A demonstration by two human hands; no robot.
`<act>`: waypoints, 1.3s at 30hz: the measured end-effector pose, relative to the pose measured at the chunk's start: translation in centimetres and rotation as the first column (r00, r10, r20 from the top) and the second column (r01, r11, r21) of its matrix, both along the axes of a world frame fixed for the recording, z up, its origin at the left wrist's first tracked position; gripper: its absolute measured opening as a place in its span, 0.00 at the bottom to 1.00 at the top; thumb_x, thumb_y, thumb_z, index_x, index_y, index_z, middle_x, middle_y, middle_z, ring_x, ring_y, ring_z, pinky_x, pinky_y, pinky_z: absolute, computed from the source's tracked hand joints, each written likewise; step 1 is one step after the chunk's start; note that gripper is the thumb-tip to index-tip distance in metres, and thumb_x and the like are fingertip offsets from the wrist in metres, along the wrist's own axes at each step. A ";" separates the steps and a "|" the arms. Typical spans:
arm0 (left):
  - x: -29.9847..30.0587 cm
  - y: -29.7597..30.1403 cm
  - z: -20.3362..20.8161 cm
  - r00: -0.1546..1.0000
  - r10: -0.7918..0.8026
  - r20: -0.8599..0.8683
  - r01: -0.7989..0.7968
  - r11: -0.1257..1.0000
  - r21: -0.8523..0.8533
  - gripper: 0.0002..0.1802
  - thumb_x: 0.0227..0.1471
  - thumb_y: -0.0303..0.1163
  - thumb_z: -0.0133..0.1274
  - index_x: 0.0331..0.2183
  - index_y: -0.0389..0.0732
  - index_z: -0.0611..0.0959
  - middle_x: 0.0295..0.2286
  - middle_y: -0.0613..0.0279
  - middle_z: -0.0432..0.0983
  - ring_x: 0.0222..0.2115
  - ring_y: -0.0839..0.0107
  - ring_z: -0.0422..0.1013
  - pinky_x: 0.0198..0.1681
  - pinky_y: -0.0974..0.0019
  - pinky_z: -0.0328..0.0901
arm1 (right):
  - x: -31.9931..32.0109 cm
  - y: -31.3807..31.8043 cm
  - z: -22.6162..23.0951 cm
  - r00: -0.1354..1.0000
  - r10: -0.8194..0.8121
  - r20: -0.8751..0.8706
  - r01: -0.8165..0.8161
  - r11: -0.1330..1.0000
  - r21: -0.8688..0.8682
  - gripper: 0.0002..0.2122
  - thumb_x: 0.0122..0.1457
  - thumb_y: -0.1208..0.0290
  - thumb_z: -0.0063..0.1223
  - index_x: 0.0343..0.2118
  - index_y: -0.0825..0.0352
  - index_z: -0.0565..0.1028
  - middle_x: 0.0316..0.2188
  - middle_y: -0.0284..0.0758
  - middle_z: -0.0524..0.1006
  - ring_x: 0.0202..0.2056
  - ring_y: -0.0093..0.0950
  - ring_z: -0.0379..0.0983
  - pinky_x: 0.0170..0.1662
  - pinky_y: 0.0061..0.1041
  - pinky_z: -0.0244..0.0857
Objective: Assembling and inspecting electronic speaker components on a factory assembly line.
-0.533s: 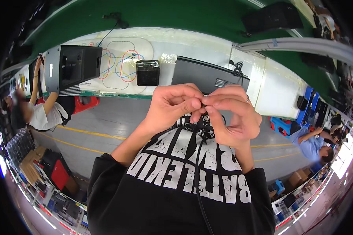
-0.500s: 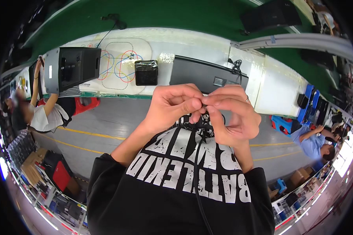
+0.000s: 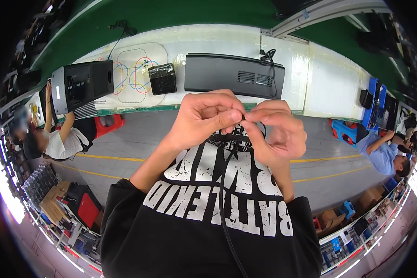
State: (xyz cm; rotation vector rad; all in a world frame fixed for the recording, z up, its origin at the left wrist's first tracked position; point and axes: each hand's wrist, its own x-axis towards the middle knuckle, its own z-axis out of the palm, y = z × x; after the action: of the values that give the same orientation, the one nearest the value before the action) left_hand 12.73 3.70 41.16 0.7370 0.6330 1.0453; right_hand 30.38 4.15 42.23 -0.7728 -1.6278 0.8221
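Observation:
My left hand (image 3: 206, 113) and my right hand (image 3: 279, 131) meet in front of my chest with their fingertips almost touching. Both are closed in a pinch, thumb against forefinger. Between the tips shows a tiny dark piece (image 3: 243, 117), too small to name. A thin black cord (image 3: 223, 208) runs down the front of my black shirt from below the hands, with a loop beside the right thumb. Whether the cord joins the piece in my fingers is hidden. Beyond the hands, a flat black computer case (image 3: 213, 74) with vent grilles lies on the white bench (image 3: 294, 95).
A coiled black power cable (image 3: 267, 58) rests by the case. Left of it are a small square black box (image 3: 162, 79) and an upright black case (image 3: 89, 82), where a person in white (image 3: 62, 139) works. Another person in blue (image 3: 380, 150) sits far right, near blue trays (image 3: 371, 104).
The view has shifted, so the flat case and square box appear further left and more of the case shows. My hands keep their pinch with little change.

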 end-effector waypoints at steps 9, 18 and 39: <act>0.6 -1.1 -2.6 0.958 -0.160 -0.236 0.135 0.984 -0.118 0.07 0.56 0.25 0.53 0.33 0.29 0.79 0.30 0.61 0.71 0.25 0.79 0.67 0.26 0.76 0.63 | 1.6 -1.8 -1.6 0.951 -0.076 0.300 0.083 0.996 -0.011 0.13 0.41 0.90 0.63 0.28 0.70 0.72 0.27 0.40 0.79 0.28 0.32 0.77 0.31 0.25 0.72; 2.5 -3.0 -8.5 0.892 -0.260 -0.369 0.113 0.920 -0.375 0.11 0.55 0.32 0.55 0.35 0.33 0.82 0.22 0.68 0.74 0.22 0.83 0.67 0.26 0.78 0.64 | 5.4 -3.1 -8.2 0.826 -0.180 0.535 0.224 0.974 -0.019 0.13 0.42 0.88 0.60 0.29 0.66 0.71 0.28 0.34 0.78 0.29 0.32 0.74 0.33 0.28 0.66; 0.5 -4.1 -13.2 0.875 -0.181 -0.449 -0.022 0.911 -0.411 0.11 0.55 0.32 0.55 0.35 0.32 0.82 0.22 0.67 0.74 0.22 0.82 0.67 0.27 0.76 0.64 | 12.6 2.8 -19.3 0.351 0.024 0.936 -0.160 0.986 0.035 0.08 0.46 0.82 0.52 0.31 0.69 0.70 0.27 0.37 0.73 0.33 0.33 0.67 0.38 0.31 0.61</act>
State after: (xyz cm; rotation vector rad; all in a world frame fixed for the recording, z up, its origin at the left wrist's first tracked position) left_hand 13.18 -0.40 28.00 0.6474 1.2001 0.6124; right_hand 42.96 6.90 22.93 -1.1880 -2.7644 0.2693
